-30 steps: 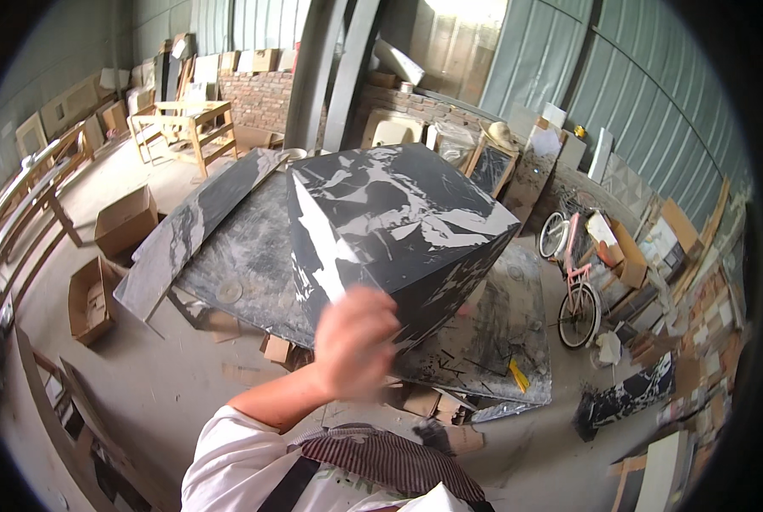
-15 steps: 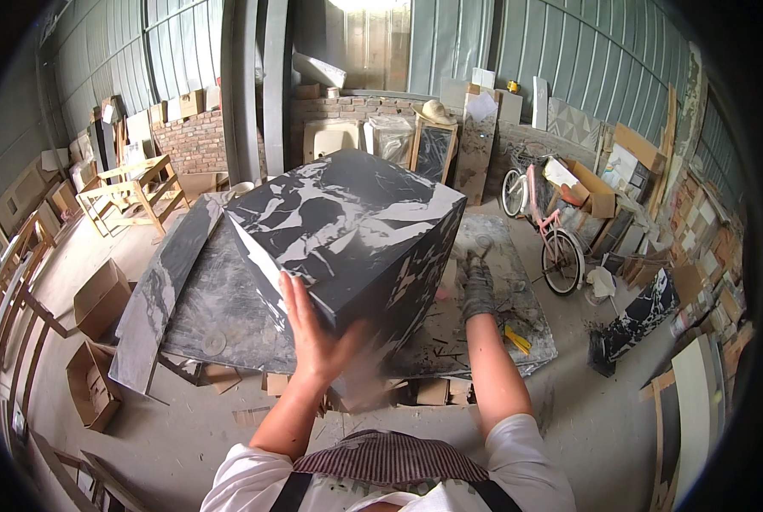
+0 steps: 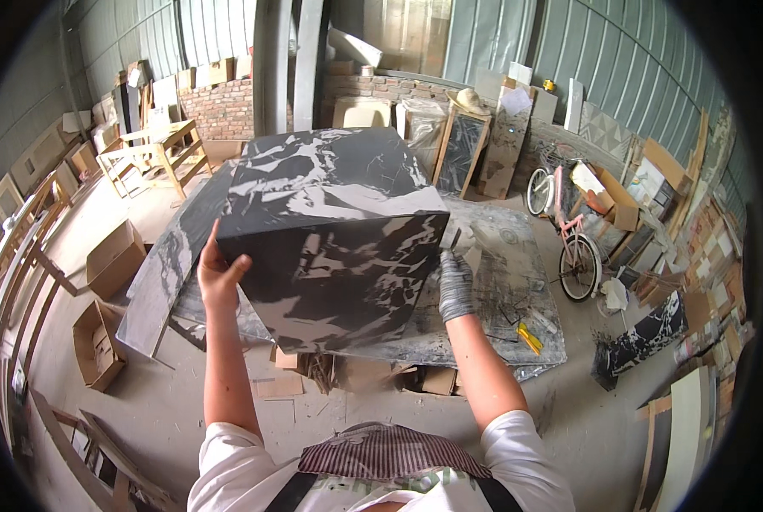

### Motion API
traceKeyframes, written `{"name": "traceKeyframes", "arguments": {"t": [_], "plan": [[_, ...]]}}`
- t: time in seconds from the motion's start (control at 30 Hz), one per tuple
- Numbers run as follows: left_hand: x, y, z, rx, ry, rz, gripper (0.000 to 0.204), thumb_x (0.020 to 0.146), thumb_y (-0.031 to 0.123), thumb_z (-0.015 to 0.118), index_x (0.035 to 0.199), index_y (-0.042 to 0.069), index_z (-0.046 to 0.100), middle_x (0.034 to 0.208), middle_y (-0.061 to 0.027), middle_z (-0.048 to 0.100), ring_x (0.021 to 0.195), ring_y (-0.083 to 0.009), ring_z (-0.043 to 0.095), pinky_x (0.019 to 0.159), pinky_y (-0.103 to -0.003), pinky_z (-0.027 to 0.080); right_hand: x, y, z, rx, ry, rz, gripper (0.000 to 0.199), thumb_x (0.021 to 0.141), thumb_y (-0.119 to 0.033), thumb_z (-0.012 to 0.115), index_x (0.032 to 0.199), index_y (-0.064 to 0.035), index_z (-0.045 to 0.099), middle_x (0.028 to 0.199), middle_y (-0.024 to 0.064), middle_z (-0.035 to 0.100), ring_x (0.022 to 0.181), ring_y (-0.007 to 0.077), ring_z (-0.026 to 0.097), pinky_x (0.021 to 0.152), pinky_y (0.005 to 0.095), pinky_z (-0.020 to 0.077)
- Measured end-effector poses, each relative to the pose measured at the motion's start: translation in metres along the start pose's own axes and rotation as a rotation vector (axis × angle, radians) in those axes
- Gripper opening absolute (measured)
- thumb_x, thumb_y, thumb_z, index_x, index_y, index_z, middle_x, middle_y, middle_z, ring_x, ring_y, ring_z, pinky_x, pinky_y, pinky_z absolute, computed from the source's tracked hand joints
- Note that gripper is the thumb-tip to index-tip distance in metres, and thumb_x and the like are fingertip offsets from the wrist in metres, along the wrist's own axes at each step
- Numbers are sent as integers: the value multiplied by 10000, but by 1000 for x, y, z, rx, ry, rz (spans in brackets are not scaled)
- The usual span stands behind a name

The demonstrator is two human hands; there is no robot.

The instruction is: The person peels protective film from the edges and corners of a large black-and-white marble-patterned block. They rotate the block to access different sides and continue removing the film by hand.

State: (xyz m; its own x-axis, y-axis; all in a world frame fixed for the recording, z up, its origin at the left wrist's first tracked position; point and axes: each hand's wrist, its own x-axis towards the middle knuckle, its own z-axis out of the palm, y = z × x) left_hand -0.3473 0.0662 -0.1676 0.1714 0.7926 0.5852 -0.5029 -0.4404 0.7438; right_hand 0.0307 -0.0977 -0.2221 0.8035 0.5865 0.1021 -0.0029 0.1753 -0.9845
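Observation:
A large black box with white marble veining [image 3: 339, 264] stands on the worktable, one broad side facing me and its veined top showing. My left hand [image 3: 219, 273] grips the box's left edge; the thumb stands out in front and the fingers are partly hidden along the side. Beside the box's right side, my right hand [image 3: 456, 290] wears a grey glove and has its fingers closed. A slim dark tool [image 3: 456, 240] sticks up from this hand; its kind cannot be made out. Dust-smeared, the worktable [image 3: 509, 256] reaches out beyond the box.
A yellow tool [image 3: 530, 338] lies at the table's right, near thin dark scraps. Along the left leans a veined slab [image 3: 155, 299]. Cardboard boxes [image 3: 100, 346] sit on the floor at left. A pink bicycle [image 3: 569, 239] and a veined black piece [image 3: 646, 337] are at right.
The box has turned, bringing a broad side round to face me. My left hand has shifted from its front corner to its left edge. My right hand has moved left, up beside the box.

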Motion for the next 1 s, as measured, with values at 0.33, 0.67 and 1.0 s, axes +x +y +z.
{"name": "traceKeyframes", "arguments": {"t": [0.33, 0.67, 1.0], "plan": [[61, -18, -108, 41, 175, -45, 603, 889, -101, 655, 1457, -37, 463, 1398, -105, 578, 1273, -187, 551, 1091, -310, 410, -103, 12, 63, -41, -214, -256, 196, 1032, -228, 578, 960, -64, 656, 807, -20, 601, 725, 80, 544, 655, 267, 478], [25, 4, -47, 481, 515, 145, 448, 952, 45, 652, 1378, 6, 522, 1325, -125, 593, 1227, -200, 566, 1026, -316, 459, -82, -45, 0, 258, -564, -131, 231, 1036, -303, 586, 1079, -90, 662, 881, 15, 661, 727, 121, 638, 664, 264, 546], [24, 43, 25, 1281, 122, 457, 318, 914, 172, 703, 1208, 58, 664, 1319, -176, 612, 1333, -425, 482, 1122, -493, 375, -47, -132, -24, 140, -524, -147, 210, 1006, -267, 566, 1052, -64, 593, 614, -72, 465, 509, 40, 427, 459, 227, 362]]}}
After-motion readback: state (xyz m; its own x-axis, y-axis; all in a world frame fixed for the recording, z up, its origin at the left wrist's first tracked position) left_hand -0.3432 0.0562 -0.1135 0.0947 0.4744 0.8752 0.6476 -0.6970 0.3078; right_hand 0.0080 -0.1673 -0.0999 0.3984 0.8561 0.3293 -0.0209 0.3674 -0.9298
